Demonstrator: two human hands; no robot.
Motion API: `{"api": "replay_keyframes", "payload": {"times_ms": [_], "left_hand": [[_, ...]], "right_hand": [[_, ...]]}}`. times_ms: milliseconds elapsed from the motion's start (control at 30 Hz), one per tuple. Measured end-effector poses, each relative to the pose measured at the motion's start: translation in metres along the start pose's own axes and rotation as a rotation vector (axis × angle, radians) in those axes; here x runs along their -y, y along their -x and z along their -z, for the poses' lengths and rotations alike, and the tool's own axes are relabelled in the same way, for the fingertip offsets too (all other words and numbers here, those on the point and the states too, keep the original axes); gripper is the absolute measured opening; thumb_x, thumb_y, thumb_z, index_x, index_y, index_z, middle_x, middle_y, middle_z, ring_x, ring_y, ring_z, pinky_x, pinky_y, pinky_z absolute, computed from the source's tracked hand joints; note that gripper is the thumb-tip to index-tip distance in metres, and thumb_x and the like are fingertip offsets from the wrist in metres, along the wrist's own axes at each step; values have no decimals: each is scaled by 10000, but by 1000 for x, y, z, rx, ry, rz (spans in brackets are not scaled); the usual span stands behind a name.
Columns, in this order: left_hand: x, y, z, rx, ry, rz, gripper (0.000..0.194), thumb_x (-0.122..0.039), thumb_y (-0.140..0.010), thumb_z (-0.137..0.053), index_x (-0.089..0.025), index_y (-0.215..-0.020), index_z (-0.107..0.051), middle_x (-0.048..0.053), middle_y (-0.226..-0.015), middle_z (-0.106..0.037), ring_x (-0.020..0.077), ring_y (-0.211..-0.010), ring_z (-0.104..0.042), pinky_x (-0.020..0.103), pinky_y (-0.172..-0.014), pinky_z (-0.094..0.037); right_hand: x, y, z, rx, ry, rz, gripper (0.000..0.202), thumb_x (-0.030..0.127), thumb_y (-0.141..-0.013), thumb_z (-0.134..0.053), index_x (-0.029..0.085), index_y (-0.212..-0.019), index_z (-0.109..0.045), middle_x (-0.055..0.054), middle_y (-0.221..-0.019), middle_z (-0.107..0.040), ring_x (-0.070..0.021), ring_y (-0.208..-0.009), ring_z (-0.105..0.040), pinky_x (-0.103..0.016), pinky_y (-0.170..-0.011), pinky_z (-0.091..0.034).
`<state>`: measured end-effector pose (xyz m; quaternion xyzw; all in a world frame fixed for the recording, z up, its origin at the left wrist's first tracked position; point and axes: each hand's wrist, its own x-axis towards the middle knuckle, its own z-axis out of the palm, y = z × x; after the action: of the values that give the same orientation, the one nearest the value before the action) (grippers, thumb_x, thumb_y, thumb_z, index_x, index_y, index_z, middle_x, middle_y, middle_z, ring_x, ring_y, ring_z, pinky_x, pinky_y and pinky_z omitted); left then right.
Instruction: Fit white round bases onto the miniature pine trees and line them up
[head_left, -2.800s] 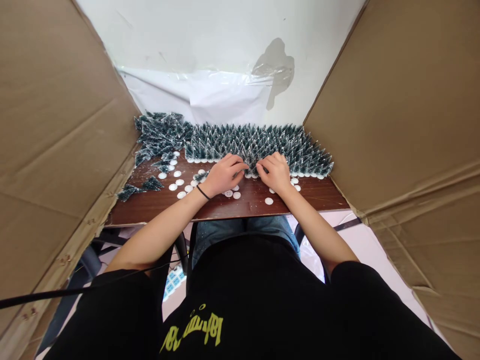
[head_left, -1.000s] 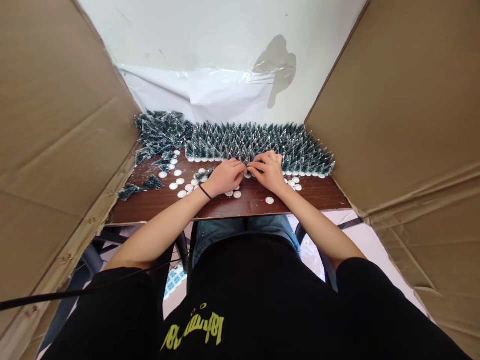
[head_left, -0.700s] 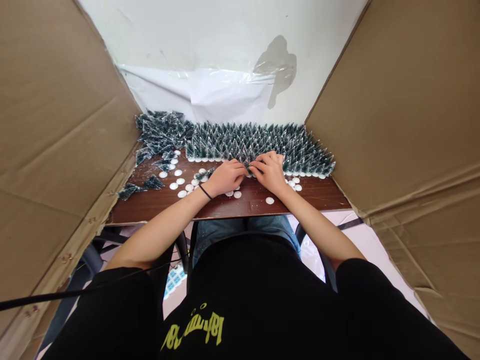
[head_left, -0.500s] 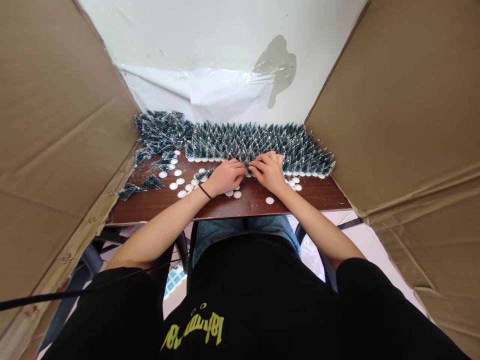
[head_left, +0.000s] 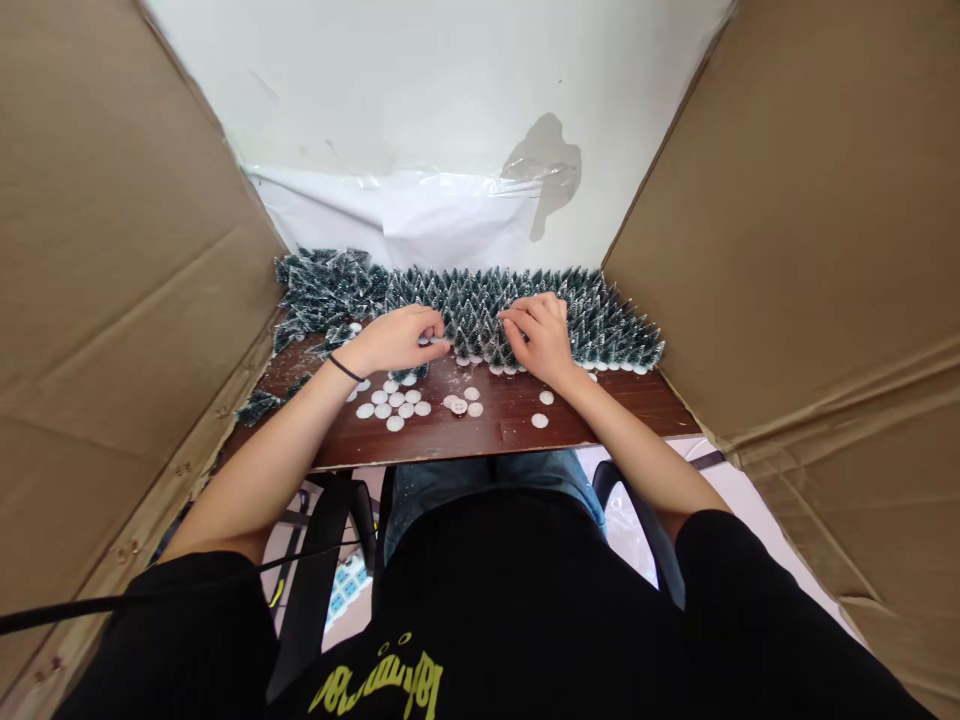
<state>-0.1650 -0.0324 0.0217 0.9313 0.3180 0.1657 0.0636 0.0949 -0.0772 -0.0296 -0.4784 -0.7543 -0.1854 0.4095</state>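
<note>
Rows of small frosted toy pine trees (head_left: pixel 472 300) stand upright on white round bases, packed together along the back of the table. My left hand (head_left: pixel 397 338) hovers over the front left of these rows, thumb and forefinger apart, nothing seen between them. Under it a loose toy tree (head_left: pixel 411 371) lies partly hidden. My right hand (head_left: pixel 541 335) reaches over the front of the block, fingers spread against the trees; its fingertips are close to the treetops. Loose white round bases (head_left: pixel 395 398) lie in front of my left hand.
At the back left a pile of toy trees (head_left: pixel 330 285) lies tipped over. Cardboard walls (head_left: pixel 810 220) close in both sides, and a white wall (head_left: pixel 420 90) stands behind. More white discs (head_left: pixel 539 421) lie near the front edge of the brown table (head_left: pixel 502 432).
My left hand has moved left, away from my right hand, and its fingers have parted. My right hand stays at about the same place by the trees. The view has tilted slightly upward.
</note>
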Motion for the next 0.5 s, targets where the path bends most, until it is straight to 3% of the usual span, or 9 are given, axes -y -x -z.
{"api": "replay_keyframes", "payload": {"times_ms": [100,200,333,500], "left_hand": [[15,10,-5,133,41,65,370,-542,-823,-600,-184,-917,-615,41,-859,-653,180,-756,-582,276,-690,-434],[28,19,-21,190,35,86,399,-527,-763,-661,-187,-965,-615,35,-873,-654,185,-750,-599,268,-660,-432],[39,23,-36,128,78,41,360,-397,-799,-601,-177,-1083,-622,36,-889,-659,180,-782,-619,276,-726,-475],[45,22,-33,20,246,117,415,-349,-823,-575,-160,-1192,-602,45,-915,-697,178,-837,-651,307,-833,-504]], "right_hand": [[14,-27,-7,59,-6,74,337,326,-1035,-383,259,-1012,-713,-83,-1035,-679,-279,-1054,-520,-467,-904,-343],[29,-40,-20,100,13,98,333,299,-1038,-361,260,-1070,-690,-86,-1060,-664,-283,-1062,-514,-478,-911,-340],[42,-28,-34,170,34,169,329,271,-1036,-362,252,-1057,-690,-85,-1027,-666,-274,-1014,-511,-470,-880,-321],[42,-10,-39,241,9,292,322,262,-1035,-384,240,-1043,-705,-80,-1028,-708,-264,-1017,-516,-441,-843,-302]]}}
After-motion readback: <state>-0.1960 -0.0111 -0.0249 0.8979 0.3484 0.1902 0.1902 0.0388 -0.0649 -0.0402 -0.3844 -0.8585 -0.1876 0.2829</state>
